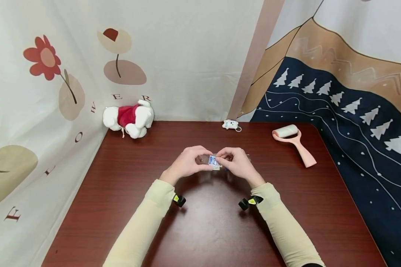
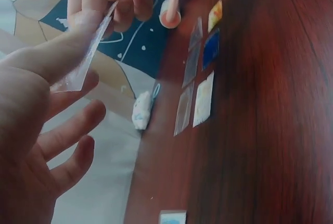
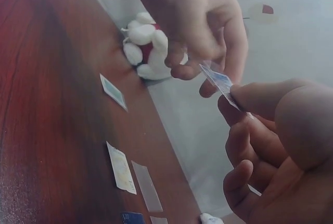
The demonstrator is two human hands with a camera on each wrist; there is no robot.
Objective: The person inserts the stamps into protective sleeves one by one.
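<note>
Both hands meet over the middle of the table around a small clear plastic sleeve [image 2: 86,70], with a small blue picture card [image 1: 214,161] at it. My left hand [image 1: 193,160] pinches the sleeve's left end between thumb and finger, its other fingers spread loosely in the left wrist view. From the right, my right hand [image 1: 235,162] pinches the card and sleeve at the near edge, as the right wrist view shows. Whether the card sits fully inside the sleeve cannot be told. Beneath lie several flat clear sleeves [image 3: 147,185] beside small cards, one yellowish [image 3: 121,166].
A white plush toy in a red top [image 1: 128,116] lies at the back left. A small white plush keychain [image 1: 231,125] rests at the back edge. A pink-handled lint roller [image 1: 295,142] lies back right. Another small card [image 3: 113,92] lies apart, toward the plush toy.
</note>
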